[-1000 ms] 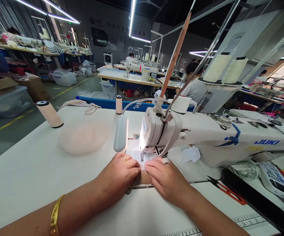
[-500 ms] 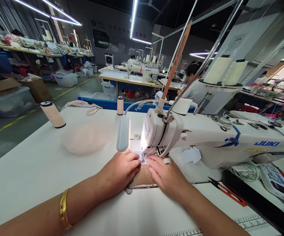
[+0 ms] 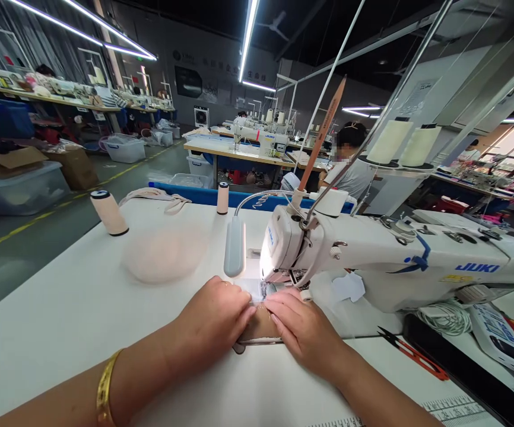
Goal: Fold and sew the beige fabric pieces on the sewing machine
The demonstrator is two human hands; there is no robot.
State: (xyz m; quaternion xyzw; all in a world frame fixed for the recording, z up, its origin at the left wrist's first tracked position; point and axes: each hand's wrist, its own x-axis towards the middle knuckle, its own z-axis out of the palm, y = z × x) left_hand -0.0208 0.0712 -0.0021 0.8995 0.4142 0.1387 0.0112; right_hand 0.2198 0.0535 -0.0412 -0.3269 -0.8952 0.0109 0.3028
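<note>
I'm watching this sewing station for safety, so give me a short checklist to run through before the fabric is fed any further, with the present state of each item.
1. Both hands flat on the piece: ok. The left hand and right hand press the tan fabric piece on the table.
2. Fingertips away from the needle: cannot tell. The right hand's fingertips lie close to the presser foot area; the needle itself is hidden.
3. Work area lit: ok. The lamp shines on it.
4. Thread snips out of the way: ok. The red snips lie apart to the right.
5. Thread cones seated: ok. Both cones stand upright on the stand.
</note>
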